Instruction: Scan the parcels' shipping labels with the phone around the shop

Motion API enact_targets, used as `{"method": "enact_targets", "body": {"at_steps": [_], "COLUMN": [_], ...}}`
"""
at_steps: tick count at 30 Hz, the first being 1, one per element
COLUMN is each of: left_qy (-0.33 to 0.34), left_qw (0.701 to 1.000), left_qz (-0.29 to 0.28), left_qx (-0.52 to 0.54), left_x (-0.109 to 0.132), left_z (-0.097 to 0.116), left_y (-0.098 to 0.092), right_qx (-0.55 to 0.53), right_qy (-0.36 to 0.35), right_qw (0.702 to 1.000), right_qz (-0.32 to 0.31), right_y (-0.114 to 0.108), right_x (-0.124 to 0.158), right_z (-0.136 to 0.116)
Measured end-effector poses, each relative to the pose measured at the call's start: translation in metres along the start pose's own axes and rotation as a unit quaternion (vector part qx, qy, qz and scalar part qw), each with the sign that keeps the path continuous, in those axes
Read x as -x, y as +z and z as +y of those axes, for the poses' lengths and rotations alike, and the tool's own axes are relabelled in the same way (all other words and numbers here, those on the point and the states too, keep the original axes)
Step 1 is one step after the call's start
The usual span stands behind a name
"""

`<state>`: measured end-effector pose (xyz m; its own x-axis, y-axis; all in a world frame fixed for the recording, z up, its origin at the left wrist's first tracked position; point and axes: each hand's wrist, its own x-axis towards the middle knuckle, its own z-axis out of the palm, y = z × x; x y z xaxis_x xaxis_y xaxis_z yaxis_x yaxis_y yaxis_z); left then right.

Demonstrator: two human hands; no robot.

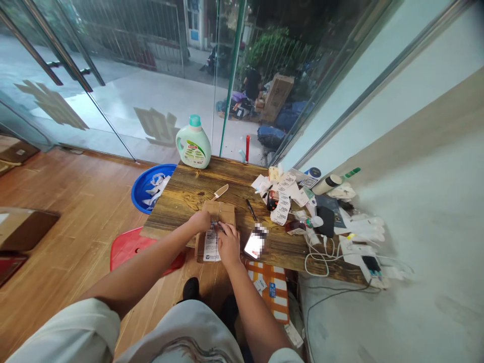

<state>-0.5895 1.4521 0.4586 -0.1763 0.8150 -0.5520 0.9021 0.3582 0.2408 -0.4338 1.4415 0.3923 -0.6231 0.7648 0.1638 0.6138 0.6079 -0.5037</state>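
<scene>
A small brown cardboard box (226, 209) with a white printed label (210, 248) lies at the wooden table's near edge. My left hand (200, 221) is closed in a fist over the box's upper left part; what it grips, if anything, is hidden. Resting on the box's right side, my right hand (229, 242) has its fingers stretched toward the label's upper part. Just beyond the box is a flat tan, white-edged blade-like tool (221, 191). To the right lie a black pen (251, 209) and a lit phone (254, 247), partly blurred out.
A green detergent bottle (194, 143) stands at the table's (185, 184) far edge. Paper labels (280, 214), bottles and cables (321, 256) crowd its right side. A blue basin (138, 194), a red stool (123, 249) and an orange-white box (278, 282) are below. Glass doors stand ahead.
</scene>
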Motion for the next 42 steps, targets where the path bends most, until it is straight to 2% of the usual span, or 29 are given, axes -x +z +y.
{"method": "enact_targets", "body": {"at_steps": [7,16,20,25,31,37,42], "left_qy": [-0.019,0.001,-0.002,-0.01,-0.014,-0.046,-0.042], "left_qw": [0.999,0.998,0.997,0.996,0.998,0.996,0.996], "left_qz": [0.034,-0.006,-0.01,0.027,0.032,0.064,0.044], "left_qx": [-0.019,0.06,0.081,0.081,0.055,0.051,0.058], "left_x": [0.012,0.007,0.006,0.008,0.01,0.01,0.009], "left_z": [0.004,-0.018,-0.022,-0.022,-0.019,-0.014,-0.017], "left_y": [0.004,-0.006,-0.003,0.007,0.005,0.015,0.012], "right_qx": [-0.008,-0.008,-0.009,-0.021,-0.04,-0.048,-0.051], "right_qy": [-0.004,-0.004,-0.004,-0.014,-0.016,-0.004,0.003], "right_qw": [1.0,1.0,1.0,0.999,0.998,0.997,0.997], "right_qz": [0.006,0.008,0.012,0.021,0.039,0.056,0.056], "right_y": [0.002,0.002,0.001,0.002,0.009,0.01,0.008], "right_x": [0.0,-0.001,-0.001,0.0,0.001,0.0,0.0], "right_z": [0.0,-0.002,-0.003,0.001,0.006,0.007,0.005]}}
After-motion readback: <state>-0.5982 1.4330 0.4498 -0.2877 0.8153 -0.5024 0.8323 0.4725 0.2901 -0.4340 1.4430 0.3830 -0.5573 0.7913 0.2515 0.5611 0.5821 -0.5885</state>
